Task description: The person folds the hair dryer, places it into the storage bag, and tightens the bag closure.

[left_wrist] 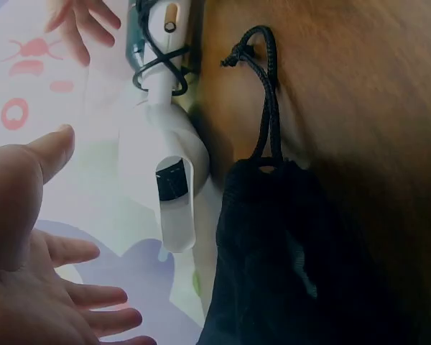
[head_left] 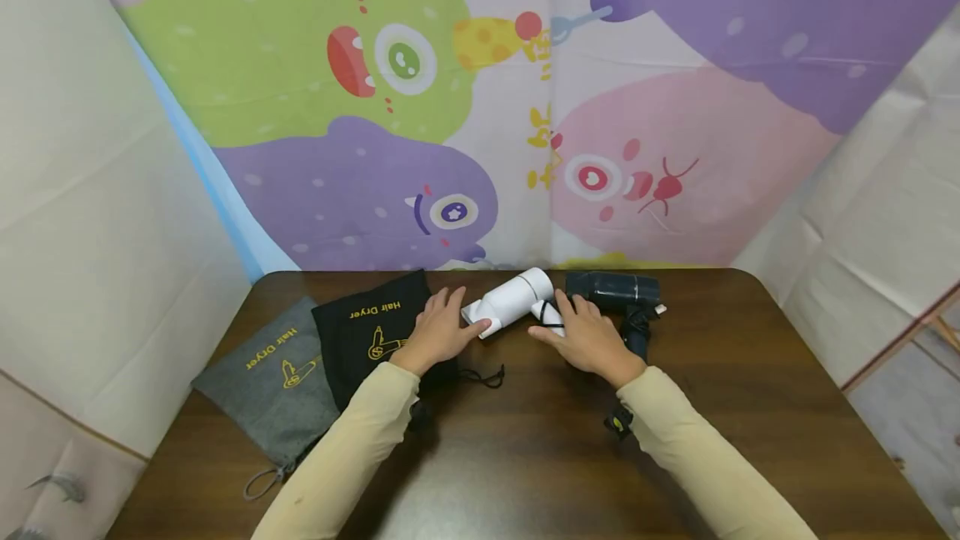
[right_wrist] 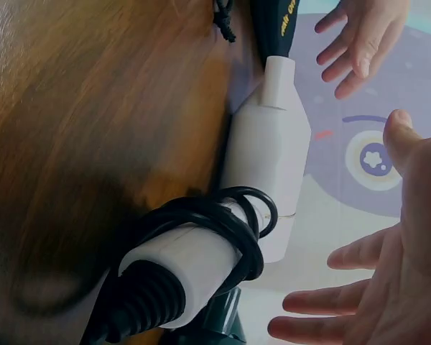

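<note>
The left hand (head_left: 438,330) lies open over the black pouch (head_left: 372,332), fingers beside the nozzle of the white hair dryer (head_left: 510,300); the right hand (head_left: 588,338), also open and holding nothing, is at its cord-wrapped handle. The dryer lies mid-table (head_left: 525,457), a black dryer (head_left: 613,290) just right. Gripping body and handle together would likely steady it.

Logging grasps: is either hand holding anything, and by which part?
Nothing is held. The left hand and right hand are open beside the white hair dryer.
</note>
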The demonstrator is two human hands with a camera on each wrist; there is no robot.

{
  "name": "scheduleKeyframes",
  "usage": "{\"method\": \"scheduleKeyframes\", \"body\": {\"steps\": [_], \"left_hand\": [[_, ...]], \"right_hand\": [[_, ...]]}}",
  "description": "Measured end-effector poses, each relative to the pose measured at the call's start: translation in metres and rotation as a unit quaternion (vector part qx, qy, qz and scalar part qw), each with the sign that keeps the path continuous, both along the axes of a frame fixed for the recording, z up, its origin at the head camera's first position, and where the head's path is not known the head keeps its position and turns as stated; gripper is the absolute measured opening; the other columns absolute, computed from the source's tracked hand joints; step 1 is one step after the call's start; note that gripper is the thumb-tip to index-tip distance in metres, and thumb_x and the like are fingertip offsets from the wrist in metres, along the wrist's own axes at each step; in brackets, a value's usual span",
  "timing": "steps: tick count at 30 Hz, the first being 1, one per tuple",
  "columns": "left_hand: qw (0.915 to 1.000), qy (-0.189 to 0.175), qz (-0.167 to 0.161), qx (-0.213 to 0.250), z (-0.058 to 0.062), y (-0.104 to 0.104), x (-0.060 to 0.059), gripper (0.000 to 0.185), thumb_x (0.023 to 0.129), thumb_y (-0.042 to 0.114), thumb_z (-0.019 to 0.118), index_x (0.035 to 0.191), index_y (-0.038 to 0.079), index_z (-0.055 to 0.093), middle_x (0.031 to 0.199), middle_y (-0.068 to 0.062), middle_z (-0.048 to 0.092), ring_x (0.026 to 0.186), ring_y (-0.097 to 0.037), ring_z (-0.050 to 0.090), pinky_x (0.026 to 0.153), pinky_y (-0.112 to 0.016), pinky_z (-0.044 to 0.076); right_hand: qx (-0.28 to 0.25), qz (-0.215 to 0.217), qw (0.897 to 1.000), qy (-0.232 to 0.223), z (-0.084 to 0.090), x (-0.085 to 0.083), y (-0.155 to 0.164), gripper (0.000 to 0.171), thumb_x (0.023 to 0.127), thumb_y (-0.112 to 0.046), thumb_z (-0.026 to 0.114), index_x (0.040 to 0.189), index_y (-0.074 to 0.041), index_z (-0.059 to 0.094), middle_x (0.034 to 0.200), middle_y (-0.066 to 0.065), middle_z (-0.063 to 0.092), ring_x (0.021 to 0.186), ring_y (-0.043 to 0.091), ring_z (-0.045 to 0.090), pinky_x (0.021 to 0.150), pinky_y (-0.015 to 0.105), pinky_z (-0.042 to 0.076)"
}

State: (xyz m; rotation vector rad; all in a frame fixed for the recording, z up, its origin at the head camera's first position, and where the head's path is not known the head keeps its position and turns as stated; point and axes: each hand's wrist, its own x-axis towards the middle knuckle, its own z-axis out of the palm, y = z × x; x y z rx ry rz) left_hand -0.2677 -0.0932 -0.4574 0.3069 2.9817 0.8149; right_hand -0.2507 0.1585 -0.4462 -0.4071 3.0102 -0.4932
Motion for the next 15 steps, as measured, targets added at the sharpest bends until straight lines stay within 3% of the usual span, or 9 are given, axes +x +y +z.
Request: {"method": "scheduleKeyframes", "body": {"steps": [9,15], "left_hand": [[0.9996,-0.018,-0.011,0.021,-0.002,0.003,-0.012,0.080,0.092,0.052,0.059,0.151,0.005,0.031,0.152,-0.025,0.033,0.142,-0.043,0.030,0.110,-0.062,0.030],[0.9983,-0.043,-0.003,0.040,-0.007,0.006,-0.022,0.079,0.093,0.050,0.058,0.151,0.003,0.031,0.152,-0.025,0.035,0.141,-0.042,0.034,0.113,-0.054,0.031]], "right_hand": [[-0.006,-0.018,0.999,-0.045,-0.005,-0.006,0.003,0.095,0.090,-0.073,0.041,0.153,-0.004,0.025,0.151,0.028,0.035,0.138,0.047,0.035,0.106,0.061,0.035],[-0.004,-0.032,0.997,-0.067,-0.007,-0.011,0.003,0.091,0.092,-0.069,0.043,0.153,-0.004,0.025,0.148,0.030,0.036,0.134,0.048,0.039,0.102,0.059,0.040]]}}
